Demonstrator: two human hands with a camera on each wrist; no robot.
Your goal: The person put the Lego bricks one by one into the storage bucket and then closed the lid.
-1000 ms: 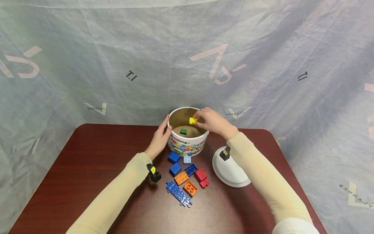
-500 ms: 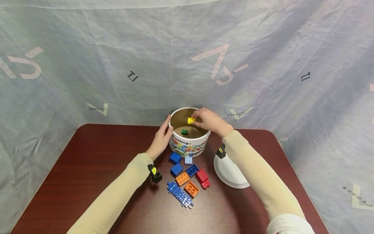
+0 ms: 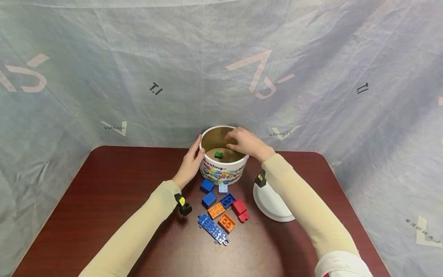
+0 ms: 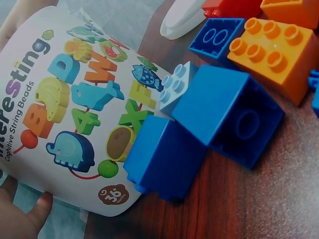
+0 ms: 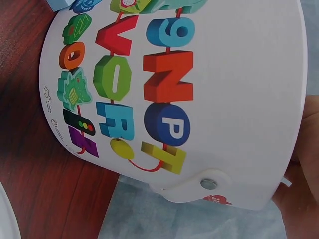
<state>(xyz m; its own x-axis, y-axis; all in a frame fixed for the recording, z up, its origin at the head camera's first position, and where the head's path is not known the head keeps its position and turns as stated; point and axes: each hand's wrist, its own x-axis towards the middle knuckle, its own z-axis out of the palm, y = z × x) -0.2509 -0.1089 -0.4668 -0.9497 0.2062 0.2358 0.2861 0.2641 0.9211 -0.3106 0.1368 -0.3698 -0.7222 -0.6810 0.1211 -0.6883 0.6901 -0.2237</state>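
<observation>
A white bucket (image 3: 211, 176) with colourful letter prints stands at the back of the table. My left hand (image 3: 188, 163) rests along its left side, fingers fairly straight and thumb near the rim. Over the right rim reaches my right hand (image 3: 247, 144), thumb and fingers apart inside the bucket, with nothing visible between them. A green brick (image 3: 218, 154) lies on the bucket's floor. The yellow brick is hidden from every view. Close in front of the bucket are two blue bricks (image 4: 229, 109) and a pale blue brick (image 3: 223, 188).
Orange bricks (image 3: 216, 211), a dark blue brick (image 3: 227, 201), red bricks (image 3: 239, 207) and a long blue plate (image 3: 212, 229) lie nearer the person. A white lid (image 3: 271, 204) lies right of them, partly under the right forearm. A grey cloth (image 3: 194, 77) hangs behind the table.
The yellow brick, pinched in my right hand in the earlier frames, has gone from view, and those fingers have parted. My left hand stays at the bucket's side.
</observation>
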